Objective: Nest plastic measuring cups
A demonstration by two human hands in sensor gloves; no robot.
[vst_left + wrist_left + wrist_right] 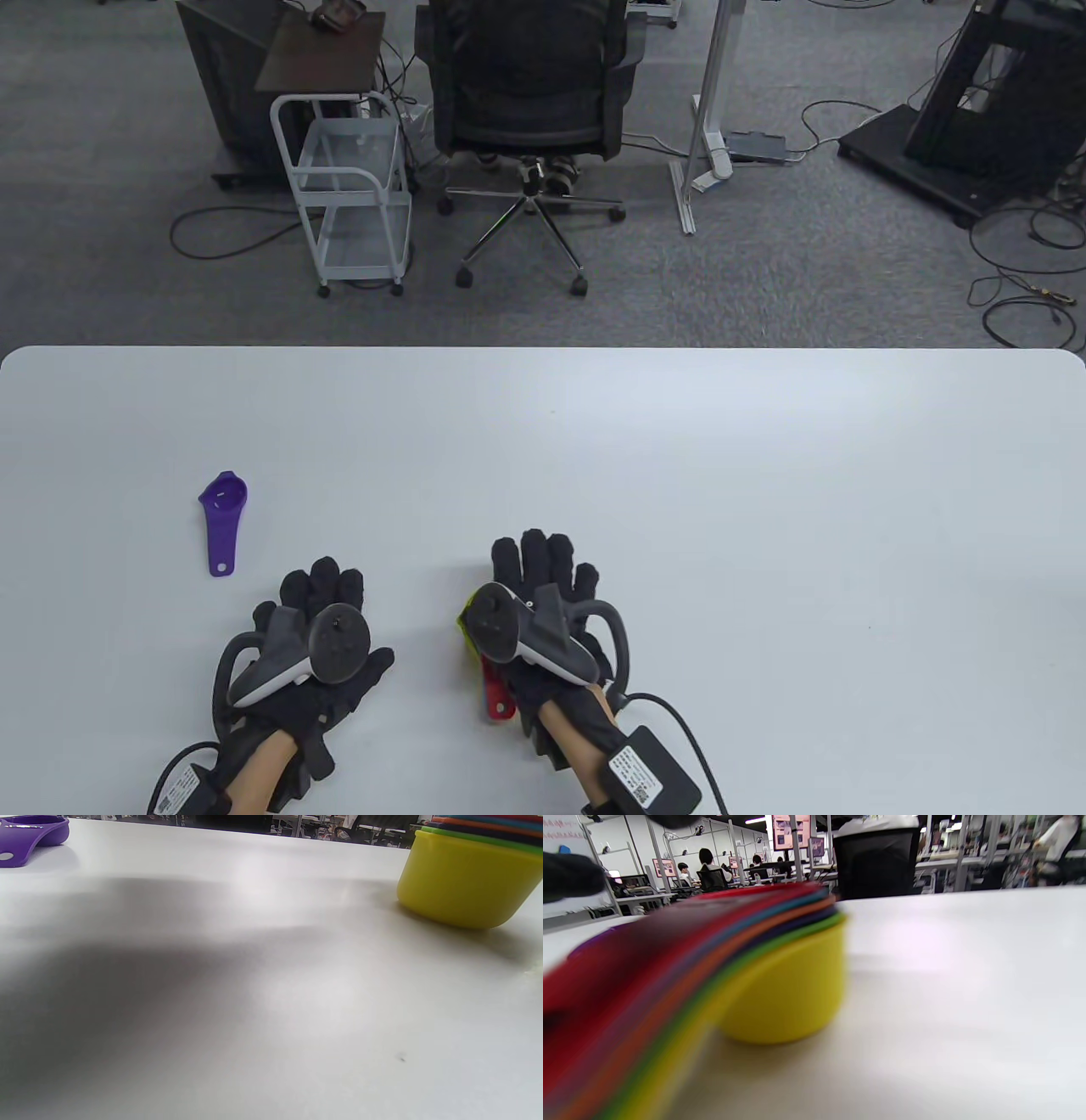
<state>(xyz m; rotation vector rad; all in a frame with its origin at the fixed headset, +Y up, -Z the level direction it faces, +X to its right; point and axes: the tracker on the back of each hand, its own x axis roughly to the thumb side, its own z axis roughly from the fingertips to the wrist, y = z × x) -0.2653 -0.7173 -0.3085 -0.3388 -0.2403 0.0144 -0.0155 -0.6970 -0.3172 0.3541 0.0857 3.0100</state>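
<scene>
A nested stack of measuring cups, yellow outermost (466, 626) with a red handle (499, 698) on top, stands on the white table (764, 509) under my right hand (547, 556). That hand lies over the stack with its fingers stretched forward. The stack fills the right wrist view (789, 993), with coloured rims layered above the yellow bowl. A small purple cup (222, 509) lies alone at the left, open side up. My left hand (327, 584) rests flat and empty on the table, below and to the right of it. The left wrist view shows the purple cup (29, 836) and the yellow cup (462, 887).
The table's far edge (543, 350) runs across the middle of the table view. Beyond it stand an office chair (530, 93) and a white cart (352, 187) on the carpet. Cables trail from both wrists at the near edge.
</scene>
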